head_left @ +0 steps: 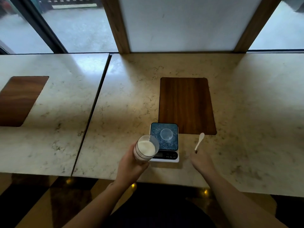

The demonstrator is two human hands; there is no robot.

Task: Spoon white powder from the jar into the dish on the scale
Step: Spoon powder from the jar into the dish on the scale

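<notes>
My left hand (130, 167) grips a clear open jar (146, 148) holding white powder, tilted slightly and held just left of the scale. The small white scale (165, 159) has a dark patterned top, and a small clear round dish (166, 134) sits on it with no powder visible inside. A white plastic spoon (199, 141) lies on the counter to the right of the scale, bowl pointing away from me. My right hand (201, 160) is at the near end of the spoon's handle, fingertips at or touching it; whether it grips the handle I cannot tell.
The marble counter (131, 99) has a dark wooden inlay (186, 104) just behind the scale and another inlay (18, 99) on the far left slab. A seam (93, 111) splits the two slabs. Windows and a wood-framed panel (179, 23) stand behind.
</notes>
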